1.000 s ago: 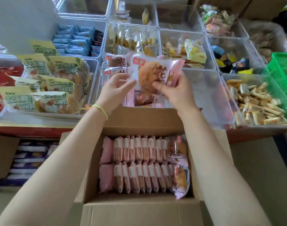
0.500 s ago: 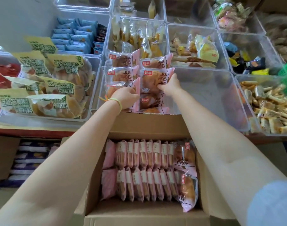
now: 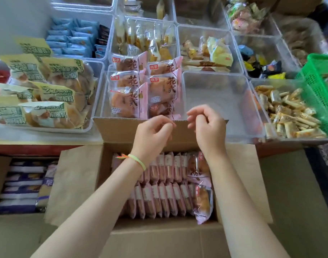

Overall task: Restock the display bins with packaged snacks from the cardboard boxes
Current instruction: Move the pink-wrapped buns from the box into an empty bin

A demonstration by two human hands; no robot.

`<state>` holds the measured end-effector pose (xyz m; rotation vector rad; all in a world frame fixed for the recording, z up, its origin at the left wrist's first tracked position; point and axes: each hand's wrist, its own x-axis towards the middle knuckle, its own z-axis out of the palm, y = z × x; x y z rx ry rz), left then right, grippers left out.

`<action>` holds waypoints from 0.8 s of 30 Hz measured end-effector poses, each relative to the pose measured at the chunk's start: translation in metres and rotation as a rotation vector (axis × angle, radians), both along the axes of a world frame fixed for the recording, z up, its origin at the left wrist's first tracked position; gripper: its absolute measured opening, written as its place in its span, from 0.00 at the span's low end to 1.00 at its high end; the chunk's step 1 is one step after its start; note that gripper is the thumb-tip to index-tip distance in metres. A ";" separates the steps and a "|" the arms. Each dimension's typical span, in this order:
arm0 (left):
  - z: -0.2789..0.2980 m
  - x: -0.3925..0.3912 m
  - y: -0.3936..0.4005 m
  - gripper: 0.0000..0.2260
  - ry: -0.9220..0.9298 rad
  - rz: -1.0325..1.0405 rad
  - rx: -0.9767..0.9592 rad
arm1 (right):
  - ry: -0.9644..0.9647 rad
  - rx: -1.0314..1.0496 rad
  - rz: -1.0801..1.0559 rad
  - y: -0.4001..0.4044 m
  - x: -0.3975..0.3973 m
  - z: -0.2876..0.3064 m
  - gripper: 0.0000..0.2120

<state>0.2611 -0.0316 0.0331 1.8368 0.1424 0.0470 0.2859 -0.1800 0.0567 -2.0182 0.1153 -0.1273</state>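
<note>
Overhead, from my head camera: my left hand (image 3: pixel 153 134) and right hand (image 3: pixel 206 127) hover loosely curled, holding nothing, above the cardboard box (image 3: pixel 165 239) of pink pastry packets (image 3: pixel 165 198). These look light, soft and crinkly; I'd pinch a sealed edge. Packets in the clear bin (image 3: pixel 101 101) read "桃李" and "花式".

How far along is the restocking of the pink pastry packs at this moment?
Done: several pink packs stand in the clear bin. In hand: nothing; left hand and right hand hover empty over the cardboard box. Left: two rows of boxed packs, and the neighbouring bin holds no packs.
</note>
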 end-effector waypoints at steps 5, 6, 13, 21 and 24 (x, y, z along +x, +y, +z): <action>-0.073 -0.057 -0.025 0.08 0.343 -0.206 0.210 | 0.384 -0.441 -0.107 -0.044 -0.092 -0.087 0.09; -0.084 -0.065 -0.028 0.09 0.410 -0.239 0.236 | 0.539 -0.665 -0.044 -0.047 -0.107 -0.110 0.13; -0.102 -0.100 -0.047 0.09 0.574 -0.322 0.256 | 0.598 -1.195 0.124 -0.043 -0.171 -0.180 0.35; -0.099 -0.111 -0.047 0.11 0.591 -0.301 0.204 | 0.698 -0.833 0.196 -0.048 -0.168 -0.166 0.42; -0.095 -0.107 -0.041 0.07 0.552 -0.291 0.270 | 0.578 -0.541 0.163 -0.060 -0.165 -0.140 0.41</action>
